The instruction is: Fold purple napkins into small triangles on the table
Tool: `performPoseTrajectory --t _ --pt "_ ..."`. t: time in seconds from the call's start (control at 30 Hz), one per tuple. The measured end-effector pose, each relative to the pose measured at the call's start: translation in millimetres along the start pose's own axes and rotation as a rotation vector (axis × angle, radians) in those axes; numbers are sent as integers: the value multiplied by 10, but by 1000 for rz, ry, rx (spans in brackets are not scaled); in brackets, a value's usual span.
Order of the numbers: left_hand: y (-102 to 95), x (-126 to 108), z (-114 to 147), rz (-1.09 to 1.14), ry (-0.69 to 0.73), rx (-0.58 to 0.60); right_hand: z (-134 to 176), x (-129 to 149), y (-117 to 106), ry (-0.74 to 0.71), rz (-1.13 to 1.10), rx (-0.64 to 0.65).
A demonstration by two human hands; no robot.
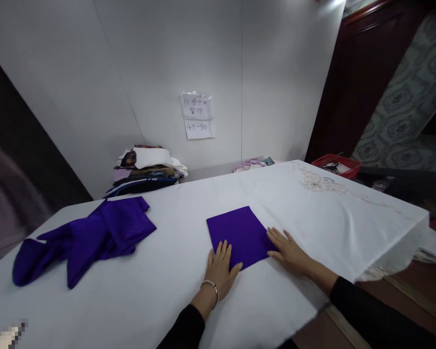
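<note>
A purple cloth napkin [240, 235], folded into a flat square, lies on the white tablecloth [160, 291] in front of me. My left hand [221, 271] rests on its near left corner, fingers stretched out and a bracelet at the wrist. At the right corner my right hand [287, 249] lies with fingers spread, the fingertips touching the edge. Neither hand grips the fabric. Off to the left, a crumpled heap of purple cloth [105, 232] sits on the same table.
A stack of folded clothes [145, 169] stands against the grey wall, under a handwritten paper sign [198, 115]. More folded fabric [252, 165] lies along the back edge. A red basket [337, 166] stands at the far right, near a dark door [363, 63]. Part of the bottom left corner is pixelated.
</note>
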State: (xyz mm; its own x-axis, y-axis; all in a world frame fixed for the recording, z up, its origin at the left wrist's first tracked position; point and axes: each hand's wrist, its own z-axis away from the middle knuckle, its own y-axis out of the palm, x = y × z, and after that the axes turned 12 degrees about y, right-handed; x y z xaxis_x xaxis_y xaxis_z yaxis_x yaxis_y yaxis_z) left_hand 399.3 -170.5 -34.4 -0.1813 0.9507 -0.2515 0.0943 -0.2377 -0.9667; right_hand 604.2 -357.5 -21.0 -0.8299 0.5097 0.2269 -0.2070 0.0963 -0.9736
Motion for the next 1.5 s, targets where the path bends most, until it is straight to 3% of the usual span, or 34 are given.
performPoseTrajectory --t 0.2,0.3,0.4,0.53,0.9,1.07,1.17,1.37,1.5 --pt "-143 138 -301 -100 -127 -88 -695 814 36 -216 -64 30" --pt "-170 318 -520 -166 -227 -103 -1109 1097 92 -223 -45 32" --pt "-149 496 -683 -189 -297 -93 -1419 1210 152 -190 -34 44" --pt "-66 631 -770 -190 -323 -66 -1627 1077 234 -162 -35 100" --pt "-13 650 -761 -206 -327 -93 -1825 252 231 111 -20 50" --pt "-50 624 -730 -163 -331 -89 -1821 107 141 216 -51 44" --pt "-77 626 -730 -119 -327 -104 -1669 69 77 237 -90 21" --pt "-124 677 -600 117 -306 -256 -942 72 12 102 -191 -66" --pt "-71 493 -282 219 -319 -428 -472 -13 13 155 -269 -80"
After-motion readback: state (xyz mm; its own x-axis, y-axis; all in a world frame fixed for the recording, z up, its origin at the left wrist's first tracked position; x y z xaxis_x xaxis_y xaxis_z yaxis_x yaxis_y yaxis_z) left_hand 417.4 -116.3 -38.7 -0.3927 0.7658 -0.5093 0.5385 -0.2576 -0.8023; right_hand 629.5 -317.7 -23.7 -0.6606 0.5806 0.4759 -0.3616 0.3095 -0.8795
